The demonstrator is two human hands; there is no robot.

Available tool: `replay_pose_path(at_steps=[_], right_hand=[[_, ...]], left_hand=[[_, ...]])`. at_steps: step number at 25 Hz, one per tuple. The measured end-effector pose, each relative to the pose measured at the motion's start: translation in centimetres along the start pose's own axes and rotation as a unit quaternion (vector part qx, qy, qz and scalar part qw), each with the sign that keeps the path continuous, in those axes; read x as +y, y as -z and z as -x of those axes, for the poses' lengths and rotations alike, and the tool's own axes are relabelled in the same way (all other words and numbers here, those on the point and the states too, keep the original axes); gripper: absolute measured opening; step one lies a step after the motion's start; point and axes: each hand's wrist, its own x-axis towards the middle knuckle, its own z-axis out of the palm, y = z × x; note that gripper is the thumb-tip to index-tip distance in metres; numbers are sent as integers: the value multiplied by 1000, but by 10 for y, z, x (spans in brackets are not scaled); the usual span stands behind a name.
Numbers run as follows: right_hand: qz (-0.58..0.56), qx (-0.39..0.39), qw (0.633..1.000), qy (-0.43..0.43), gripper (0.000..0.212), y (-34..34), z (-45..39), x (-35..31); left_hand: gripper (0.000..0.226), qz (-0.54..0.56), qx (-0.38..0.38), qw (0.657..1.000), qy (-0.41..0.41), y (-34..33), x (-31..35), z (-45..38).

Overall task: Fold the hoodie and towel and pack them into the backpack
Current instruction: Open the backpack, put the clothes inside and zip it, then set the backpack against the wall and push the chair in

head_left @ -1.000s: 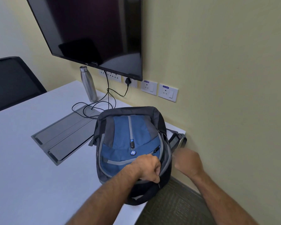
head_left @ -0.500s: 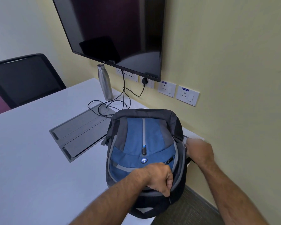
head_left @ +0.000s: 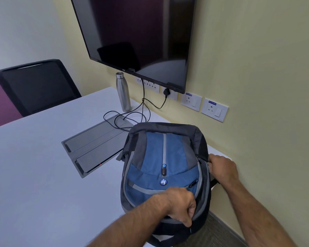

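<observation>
Head view: backpack lies face-up, long axis toward wall; left hand & right hand grip its edges.

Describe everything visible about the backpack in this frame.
The backpack is blue fabric with grey and black panels, grey trim, a round logo badge and a front zipper pull. It lies on the white table at its near corner by the wall. The left hand grips its near end; the right hand holds its right edge.

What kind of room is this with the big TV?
Probably an office meeting room. A big dark screen hangs on the wall over a long white table, a cable hatch is set into the tabletop, and a black office chair stands at it.
</observation>
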Motion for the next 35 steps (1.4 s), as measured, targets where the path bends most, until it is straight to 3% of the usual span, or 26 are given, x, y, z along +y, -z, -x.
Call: replay_pose_path(at_steps=[5, 7, 9, 11, 13, 15, 17, 18, 21, 28, 31, 35], right_hand=[[-78, -16, 997, 17, 26, -8, 29, 10], [-128, -30, 991, 32, 40, -13, 46, 12], [-143, -22, 987, 65, 59, -22, 68, 16], [-121, -19, 985, 122, 84, -38, 89, 21], [-82, -24, 983, 162, 108, -53, 105, 21], [-73, -51, 983, 162, 118, -60, 120, 11], [-73, -62, 984, 150, 119, -65, 131, 2], [-75, -61, 985, 145, 118, -67, 136, -1], [-93, -8, 984, 152, 113, -72, 144, -1], [-246, 128, 950, 144, 88, -42, 131, -15], [-357, 173, 910, 121, 78, -9, 119, -29], [-493, 219, 837, 94, 55, 64, 103, -53]], left_hand=[[11, -14, 54, 998, -19, -10, 2, 7], [16, 15, 134, 990, -50, -16, -5, 15], [19, 16, 323, 944, -67, -26, -24, 27], [23, 10, 509, 860, -33, -37, -51, 44], [48, 60, 593, 800, 65, -48, -76, 68], [74, 170, 595, 760, 198, -61, -96, 89], [99, 330, 532, 719, 303, -75, -108, 100], [108, 416, 489, 698, 317, -81, -110, 104], [112, 550, 405, 678, 270, -91, -105, 109], [101, 535, 470, 682, 167, -61, -107, 121], [96, 503, 512, 689, 100, -32, -114, 130], [68, 527, 541, 656, 2, 25, -113, 138]])
